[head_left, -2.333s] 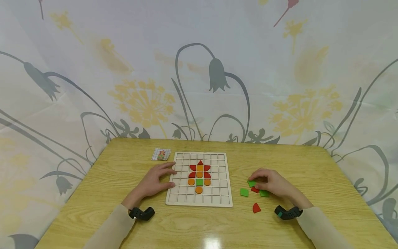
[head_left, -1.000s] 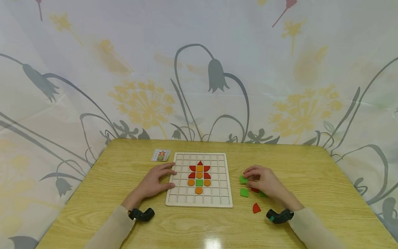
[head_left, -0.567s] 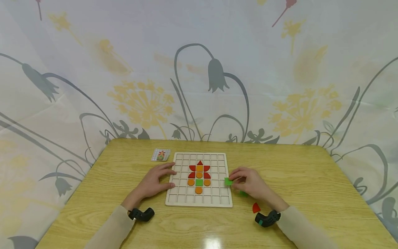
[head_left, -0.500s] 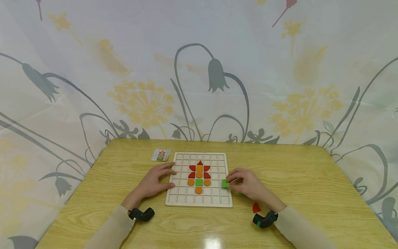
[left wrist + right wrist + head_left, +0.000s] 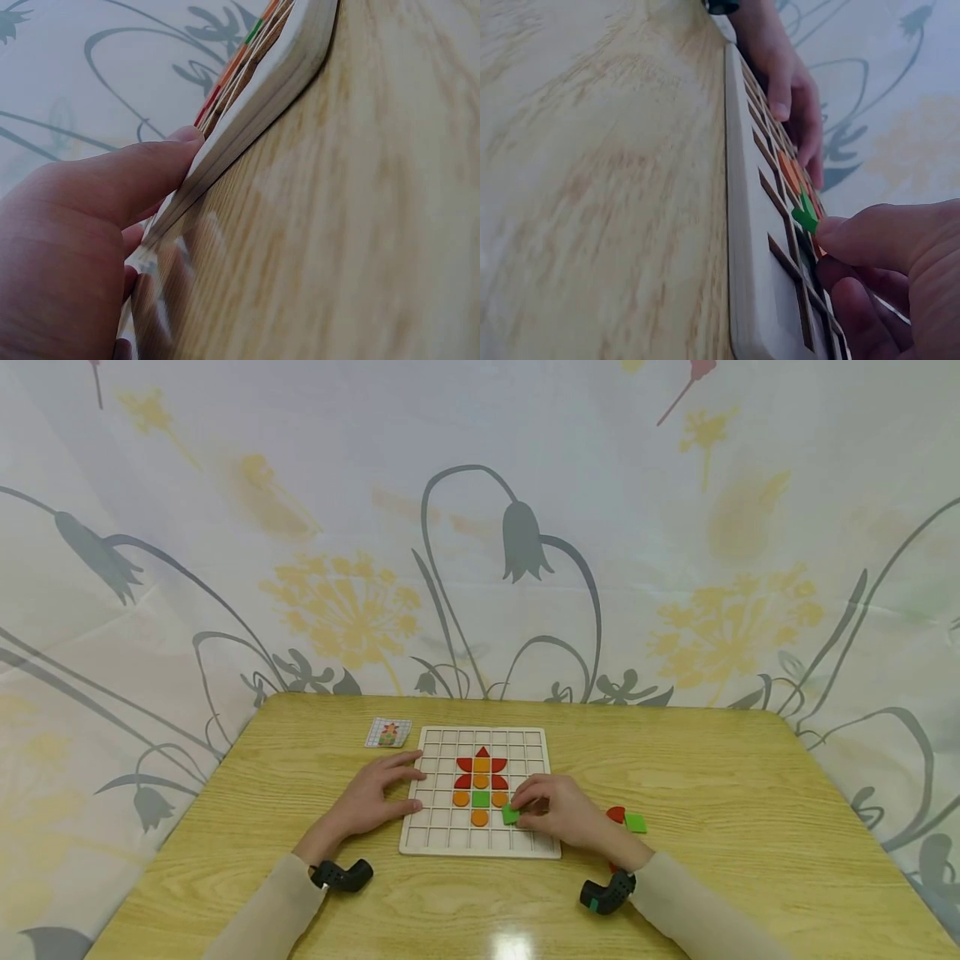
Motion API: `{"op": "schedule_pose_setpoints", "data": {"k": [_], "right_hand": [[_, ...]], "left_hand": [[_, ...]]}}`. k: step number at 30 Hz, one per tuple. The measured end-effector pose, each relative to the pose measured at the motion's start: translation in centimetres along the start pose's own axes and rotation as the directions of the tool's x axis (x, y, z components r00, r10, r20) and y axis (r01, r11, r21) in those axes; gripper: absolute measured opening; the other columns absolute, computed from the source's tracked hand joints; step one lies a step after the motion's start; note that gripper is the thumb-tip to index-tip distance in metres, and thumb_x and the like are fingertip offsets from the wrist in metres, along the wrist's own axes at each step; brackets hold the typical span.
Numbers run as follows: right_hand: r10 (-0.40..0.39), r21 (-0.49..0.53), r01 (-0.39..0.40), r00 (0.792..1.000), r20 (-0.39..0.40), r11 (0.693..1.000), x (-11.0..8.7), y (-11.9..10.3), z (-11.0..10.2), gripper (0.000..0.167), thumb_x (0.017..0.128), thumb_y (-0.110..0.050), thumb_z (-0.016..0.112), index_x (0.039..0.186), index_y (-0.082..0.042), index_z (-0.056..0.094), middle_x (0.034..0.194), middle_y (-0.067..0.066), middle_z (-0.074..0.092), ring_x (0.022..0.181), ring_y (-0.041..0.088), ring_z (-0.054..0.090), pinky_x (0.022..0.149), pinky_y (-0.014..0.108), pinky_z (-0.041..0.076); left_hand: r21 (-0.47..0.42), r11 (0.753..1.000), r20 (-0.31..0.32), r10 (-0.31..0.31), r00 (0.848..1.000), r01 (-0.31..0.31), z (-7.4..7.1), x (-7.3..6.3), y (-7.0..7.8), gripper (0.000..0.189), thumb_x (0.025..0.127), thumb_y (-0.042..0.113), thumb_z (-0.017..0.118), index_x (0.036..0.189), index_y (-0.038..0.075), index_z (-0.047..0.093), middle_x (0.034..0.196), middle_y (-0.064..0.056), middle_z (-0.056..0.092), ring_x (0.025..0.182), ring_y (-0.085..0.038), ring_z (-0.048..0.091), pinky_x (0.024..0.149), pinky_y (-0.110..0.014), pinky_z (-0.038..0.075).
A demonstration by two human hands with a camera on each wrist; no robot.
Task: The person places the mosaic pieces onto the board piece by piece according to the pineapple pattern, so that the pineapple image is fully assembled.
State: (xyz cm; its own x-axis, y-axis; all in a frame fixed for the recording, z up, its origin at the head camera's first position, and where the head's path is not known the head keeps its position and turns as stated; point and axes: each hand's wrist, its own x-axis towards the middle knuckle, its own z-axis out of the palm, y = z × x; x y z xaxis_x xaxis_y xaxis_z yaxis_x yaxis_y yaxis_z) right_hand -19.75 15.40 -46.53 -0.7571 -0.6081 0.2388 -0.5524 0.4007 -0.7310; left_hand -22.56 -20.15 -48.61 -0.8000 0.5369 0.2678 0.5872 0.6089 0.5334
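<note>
Green square tile point(image 5: 511, 815) pinched between thumb and fingers of the right hand point(image 5: 558, 810), tilted over the gridded board point(image 5: 437, 840), just in front of the rightmost orange disc point(image 5: 499, 799) and near the lower orange disc point(image 5: 479, 818). Cannot tell about contact with the grid. For a clean seating, probably best to square the edges to the cell walls first, lower one side, then settle flat without nudging the neighbouring discs. Fingers of the left hand point(image 5: 371, 797) spread at the opposite side, thumb against the rim; likely a useful brace against sliding.

Off to the right, on the yellowish wood-grain surface point(image 5: 720, 760), a spare green square point(image 5: 636, 823) close beside a red piece point(image 5: 616, 814). Beyond the left fingers, a small printed card point(image 5: 388, 732). Behind everything, a pale backdrop point(image 5: 480, 610) with grey bell-shaped flowers and yellow blooms.
</note>
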Motion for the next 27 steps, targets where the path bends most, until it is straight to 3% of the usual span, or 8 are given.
{"op": "schedule_pose_setpoints", "data": {"k": [11, 27], "right_hand": [[0.061, 0.029, -0.061, 0.998, 0.026, 0.998, 0.6, 0.0, 1.2, 0.010, 0.086, -0.008, 0.079, 0.096, -0.011, 0.078, 0.104, -0.002, 0.067, 0.077, 0.008, 0.057, 0.067, 0.024, 0.049], [0.102, 0.035, -0.104, 0.994, 0.038, 0.994, 0.6, 0.0, 1.2, 0.006, 0.088, -0.012, 0.077, 0.093, -0.015, 0.079, 0.102, -0.007, 0.065, 0.092, 0.012, 0.060, 0.076, 0.026, 0.050]], "left_hand": [[-0.003, 1.000, -0.007, 0.003, 1.000, -0.003, 0.0, 0.1, 0.0, 0.040, 0.088, 0.035, 0.076, 0.123, 0.016, 0.071, 0.151, -0.008, 0.047, 0.138, -0.037, 0.040, 0.108, -0.062, 0.029], [0.006, 1.000, -0.007, 0.011, 1.000, -0.011, 0.0, 0.1, 0.1, 0.040, 0.088, 0.034, 0.076, 0.123, 0.014, 0.071, 0.151, -0.010, 0.047, 0.138, -0.038, 0.040, 0.108, -0.062, 0.029]]}}
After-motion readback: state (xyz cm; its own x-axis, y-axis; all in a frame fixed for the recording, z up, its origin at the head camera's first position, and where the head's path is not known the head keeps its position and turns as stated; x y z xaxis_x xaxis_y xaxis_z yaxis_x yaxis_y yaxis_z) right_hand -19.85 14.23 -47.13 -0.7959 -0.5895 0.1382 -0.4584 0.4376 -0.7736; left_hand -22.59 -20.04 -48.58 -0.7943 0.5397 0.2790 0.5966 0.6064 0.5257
